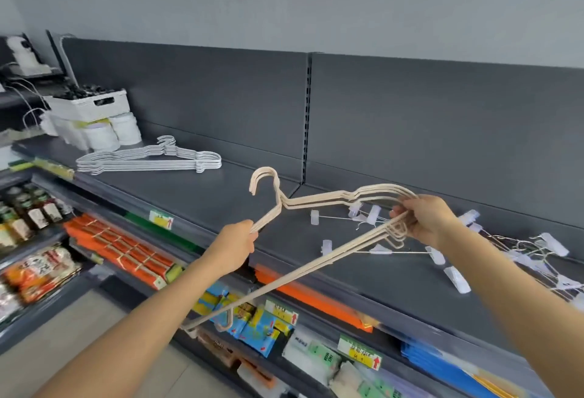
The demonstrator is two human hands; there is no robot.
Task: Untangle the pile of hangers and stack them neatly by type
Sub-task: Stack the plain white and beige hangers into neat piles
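Note:
I hold a bundle of several cream wire hangers [319,203] in the air above the dark shelf [221,195]. My left hand [235,244] grips their left shoulder bars. My right hand [425,220] grips the right ends, fingers curled round the wires. The long bottom bars slant down toward the lower left. A neat stack of white wire hangers [148,160] lies flat on the shelf at the left. Clear clip hangers [373,217] lie loose on the shelf under my right hand, and a tangled heap of clip hangers [537,252] sits at the right.
A white basket [91,105] stands on white tubs [113,132] at the shelf's far left. Lower shelves below hold orange packs [120,247], bottles [28,211], snack bags and price tags. A dark back panel rises behind the shelf.

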